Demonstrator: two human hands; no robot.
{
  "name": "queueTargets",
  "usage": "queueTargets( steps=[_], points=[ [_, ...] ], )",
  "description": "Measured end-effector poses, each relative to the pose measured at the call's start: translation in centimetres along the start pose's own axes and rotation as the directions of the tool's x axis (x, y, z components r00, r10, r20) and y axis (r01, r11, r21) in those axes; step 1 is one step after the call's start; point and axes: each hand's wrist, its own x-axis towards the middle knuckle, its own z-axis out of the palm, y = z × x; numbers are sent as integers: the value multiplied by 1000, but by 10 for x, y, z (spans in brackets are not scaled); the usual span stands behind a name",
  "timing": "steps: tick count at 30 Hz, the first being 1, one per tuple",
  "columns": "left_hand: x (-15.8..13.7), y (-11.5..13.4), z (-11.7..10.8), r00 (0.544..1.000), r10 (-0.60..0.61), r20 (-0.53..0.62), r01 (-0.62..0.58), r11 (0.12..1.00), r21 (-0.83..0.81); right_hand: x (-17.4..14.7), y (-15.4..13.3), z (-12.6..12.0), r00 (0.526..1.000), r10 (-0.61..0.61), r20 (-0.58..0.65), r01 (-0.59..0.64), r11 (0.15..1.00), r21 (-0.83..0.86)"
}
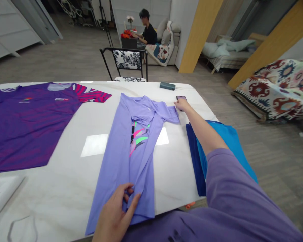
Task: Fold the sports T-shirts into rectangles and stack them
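Observation:
A lavender T-shirt (108,161) lies lengthwise in front of me, partly folded over itself, with a pink, green and black print showing between the folds. Its short sleeve points right. My right hand (183,105) reaches across and pinches the end of that sleeve, close beside a dark phone (181,97). Near the hem, my left hand (117,211) has curled fingers and thumb on the cloth, gripping a fold of it. The fingertips there are partly hidden by fabric.
The white table (73,188) also bears a purple jersey (32,124), a dark green box (167,86), folded blue garments (224,137) and a white packet (2,191). A chair (127,60) stands behind. Farther back, a person (148,33) sits by a sofa.

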Motion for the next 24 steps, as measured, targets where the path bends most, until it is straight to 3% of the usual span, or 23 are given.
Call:
queueTargets(
  steps=[5,12,18,24],
  points=[
    [7,-10,-3,999,40,0,-40,999,-4,17,3,-4,994,-59,93,62,998,-29],
    [12,-13,-4,991,127,35,-127,992,10,11,2,-16,977,-113,183,135,985,-110],
    [14,-10,-4,981,188,41,-189,982,23,6,12,-23,997,12,74,-1,989,-149],
    [11,-6,-6,967,251,41,-254,962,96,4,19,-20,999,52,-8,-51,993,107]
  ],
)
